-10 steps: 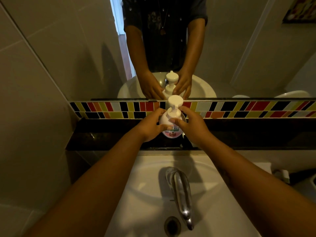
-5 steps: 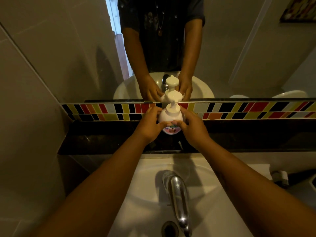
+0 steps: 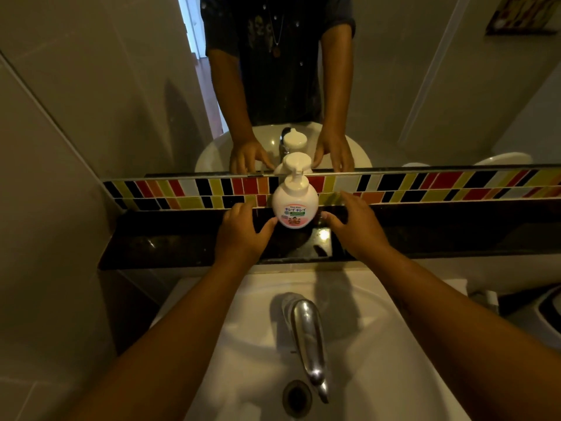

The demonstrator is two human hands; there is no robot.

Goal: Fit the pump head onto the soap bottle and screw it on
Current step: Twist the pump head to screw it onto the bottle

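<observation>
The soap bottle (image 3: 295, 208) stands upright on the ledge (image 3: 170, 241) at frame centre, pump head (image 3: 297, 164) on top, mirror (image 3: 121, 86) behind. Left hand (image 3: 243, 230) and right hand (image 3: 356, 224) flank it. Below lies the sink (image 3: 379, 344) with its faucet (image 3: 306, 332).

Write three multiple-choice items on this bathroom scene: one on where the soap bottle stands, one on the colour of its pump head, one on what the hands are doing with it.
1. Where does the soap bottle stand?
A. in the sink basin
B. on the dark ledge under the tile strip
C. on the floor

2. What colour is the pump head?
A. white
B. red
C. black

3. How do the hands relate to the bottle?
A. both wrapped around it
B. one lifting it by the pump
C. both open, at either side of it

Answers:
1 B, the bottle sits upright on the dark ledge behind the tap.
2 A, the pump head matches the white body.
3 C, the left hand and right hand flank it with fingers spread; the left thumb is at or near its side, the right hand is apart.
</observation>
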